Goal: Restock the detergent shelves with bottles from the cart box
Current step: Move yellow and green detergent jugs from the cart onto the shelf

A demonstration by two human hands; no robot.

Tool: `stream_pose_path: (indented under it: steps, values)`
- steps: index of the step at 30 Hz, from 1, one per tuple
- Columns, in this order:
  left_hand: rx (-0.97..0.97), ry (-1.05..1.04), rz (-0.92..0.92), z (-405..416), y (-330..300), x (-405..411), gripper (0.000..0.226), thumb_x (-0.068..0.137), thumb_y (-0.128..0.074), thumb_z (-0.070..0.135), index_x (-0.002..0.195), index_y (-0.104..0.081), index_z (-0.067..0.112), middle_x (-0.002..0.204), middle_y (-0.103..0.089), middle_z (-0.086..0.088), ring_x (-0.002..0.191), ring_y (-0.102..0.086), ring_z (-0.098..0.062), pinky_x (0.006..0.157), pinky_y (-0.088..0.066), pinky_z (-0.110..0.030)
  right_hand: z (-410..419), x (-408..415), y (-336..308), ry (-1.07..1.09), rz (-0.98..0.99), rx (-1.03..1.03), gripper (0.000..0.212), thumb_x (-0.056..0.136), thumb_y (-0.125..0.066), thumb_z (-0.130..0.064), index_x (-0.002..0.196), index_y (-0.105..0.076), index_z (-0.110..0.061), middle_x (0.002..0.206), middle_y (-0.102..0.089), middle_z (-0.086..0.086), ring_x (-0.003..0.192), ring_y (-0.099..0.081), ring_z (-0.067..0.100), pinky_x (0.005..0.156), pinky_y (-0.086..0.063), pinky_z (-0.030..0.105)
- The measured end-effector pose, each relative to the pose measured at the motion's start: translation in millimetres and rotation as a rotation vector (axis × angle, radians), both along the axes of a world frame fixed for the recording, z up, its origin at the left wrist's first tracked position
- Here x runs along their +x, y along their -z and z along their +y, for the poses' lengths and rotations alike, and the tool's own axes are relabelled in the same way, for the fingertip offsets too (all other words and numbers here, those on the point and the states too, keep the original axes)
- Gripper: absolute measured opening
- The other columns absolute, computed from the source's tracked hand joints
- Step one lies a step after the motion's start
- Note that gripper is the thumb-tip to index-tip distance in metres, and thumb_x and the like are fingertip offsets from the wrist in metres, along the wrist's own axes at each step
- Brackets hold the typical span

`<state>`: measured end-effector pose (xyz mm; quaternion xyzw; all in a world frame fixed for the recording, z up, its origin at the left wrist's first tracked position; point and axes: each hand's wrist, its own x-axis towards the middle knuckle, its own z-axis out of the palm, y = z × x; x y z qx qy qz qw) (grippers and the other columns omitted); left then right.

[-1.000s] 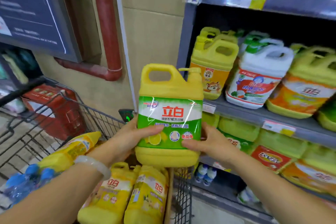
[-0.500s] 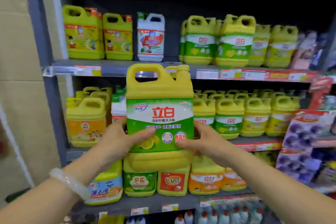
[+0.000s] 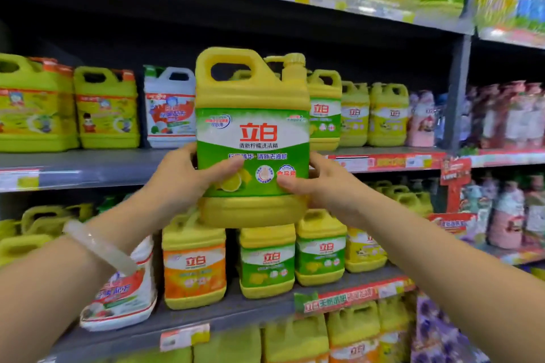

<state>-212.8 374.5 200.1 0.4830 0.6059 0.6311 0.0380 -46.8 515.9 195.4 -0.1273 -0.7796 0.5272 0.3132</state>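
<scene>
Gripping yellow detergent bottle [image 3: 252, 138] upright at its lower sides: left hand [image 3: 182, 178], right hand [image 3: 323, 186], thumbs across the green label. Bottle held before the middle shelf [image 3: 88, 165], above its front edge; open gap behind, between white jug [image 3: 169, 106] and yellow row [image 3: 356, 113].

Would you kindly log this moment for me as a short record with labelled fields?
setting: shop aisle facing the detergent shelves
held item: yellow jug, green label, pump top, upright
left hand: grips the jug's lower left side, thumb across the label
right hand: grips the lower right side, thumb on the label
jug position: in the air in front of the middle shelf, not set down
behind it: row of matching green-label jugs
left of it: white jug
task stage: placement not yet done
</scene>
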Motion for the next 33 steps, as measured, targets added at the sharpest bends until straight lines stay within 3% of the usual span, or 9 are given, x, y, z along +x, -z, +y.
stream_pose_path:
  steps: [4,8,13,19,23,25,27,30,33]
  values:
    - [0.061,0.01,0.028,44,-34,-35,0.019,0.071,-0.073,0.028,0.085,-0.061,0.029,0.074,-0.068,0.022,0.065,-0.067,0.005,0.057,-0.052,-0.011,49,-41,-33,-0.004,0.051,0.037,0.047,0.081,-0.07,-0.017,0.124,-0.051,-0.017,0.102,-0.064,-0.008,0.085,-0.063,0.004,0.063,-0.056,0.018]
    - [0.074,0.04,-0.047,94,-70,-79,0.056,0.05,-0.075,0.041,0.102,-0.064,0.021,0.101,-0.072,0.002,0.091,-0.069,-0.016,0.082,-0.053,-0.032,101,-95,-67,0.013,0.082,0.048,0.068,0.08,-0.072,-0.02,0.139,-0.04,-0.012,0.119,-0.062,0.003,0.09,-0.065,0.011,0.061,-0.057,0.022]
    - [0.095,0.065,-0.156,158,-82,-123,0.063,0.057,-0.074,0.028,0.115,-0.061,0.01,0.108,-0.07,-0.007,0.089,-0.068,-0.017,0.075,-0.052,-0.03,166,-155,-76,0.023,0.139,0.019,0.077,0.075,-0.077,-0.021,0.142,-0.039,-0.013,0.129,-0.06,0.008,0.109,-0.063,0.024,0.093,-0.053,0.042]
    - [0.032,0.066,-0.213,202,-73,-148,0.056,0.068,-0.075,0.019,0.12,-0.058,0.008,0.11,-0.07,-0.008,0.095,-0.067,-0.021,0.08,-0.054,-0.033,215,-187,-57,0.019,0.099,0.045,0.062,0.076,-0.077,-0.023,0.132,-0.05,-0.017,0.123,-0.064,0.004,0.11,-0.062,0.022,0.099,-0.049,0.042]
    - [0.037,0.057,-0.228,215,-66,-153,0.065,0.056,-0.075,0.025,0.118,-0.058,0.012,0.108,-0.071,-0.006,0.097,-0.068,-0.022,0.079,-0.053,-0.034,223,-183,-62,0.181,-0.04,0.343,0.055,0.076,-0.076,-0.032,0.124,-0.056,-0.012,0.116,-0.065,0.004,0.106,-0.062,0.023,0.095,-0.05,0.043]
    - [0.037,0.067,-0.221,220,-66,-154,0.057,0.059,-0.074,0.024,0.113,-0.06,0.013,0.107,-0.071,-0.006,0.098,-0.068,-0.022,0.082,-0.053,-0.035,231,-172,-67,0.331,-0.056,0.512,0.044,0.075,-0.078,-0.029,0.11,-0.064,-0.008,0.091,-0.066,0.002,0.09,-0.064,0.024,0.086,-0.053,0.046]
    - [0.048,0.071,-0.21,225,-65,-153,0.036,0.067,-0.073,0.019,0.102,-0.062,0.018,0.102,-0.072,-0.003,0.094,-0.068,-0.019,0.079,-0.053,-0.033,240,-149,-67,0.528,0.074,0.628,0.033,0.072,-0.079,-0.028,0.099,-0.067,-0.013,0.079,-0.062,-0.004,0.083,-0.061,0.017,0.084,-0.052,0.043]
    - [0.064,0.054,-0.223,233,-63,-151,0.02,0.078,-0.069,0.012,0.094,-0.06,0.02,0.094,-0.072,0.001,0.086,-0.068,-0.014,0.073,-0.055,-0.027,257,-114,-62,0.794,0.178,0.762,0.06,0.065,-0.083,-0.038,0.115,-0.059,-0.017,0.111,-0.056,0.002,0.11,-0.049,0.021,0.095,-0.041,0.036]
    - [0.043,0.075,-0.264,236,-64,-149,0.027,0.078,-0.067,0.012,0.103,-0.058,0.019,0.097,-0.072,0.0,0.086,-0.069,-0.013,0.071,-0.057,-0.026,278,-103,-54,0.842,0.021,0.696,0.108,0.055,-0.087,-0.041,0.143,-0.029,-0.02,0.141,-0.03,0.01,0.132,-0.026,0.028,0.108,-0.025,0.038]
